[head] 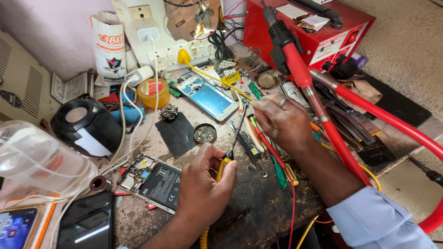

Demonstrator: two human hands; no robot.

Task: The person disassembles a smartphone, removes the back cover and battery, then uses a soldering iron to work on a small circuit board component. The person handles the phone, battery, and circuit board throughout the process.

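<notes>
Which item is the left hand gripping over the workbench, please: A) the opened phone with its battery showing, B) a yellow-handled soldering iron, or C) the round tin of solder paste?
B: the left hand is closed around the yellow-handled soldering iron.

We get bright, even, diffuse light with only soft shadows under the left hand (203,184) and right hand (281,122) on the workbench (258,216). Glare shows on the foil-like sheet (194,20) at top, on the clear plastic container (39,159) and on the dark phone screen (87,223). Focus is sharp at centre; we see wide-angle stretch and slight softness at the edges.
</notes>
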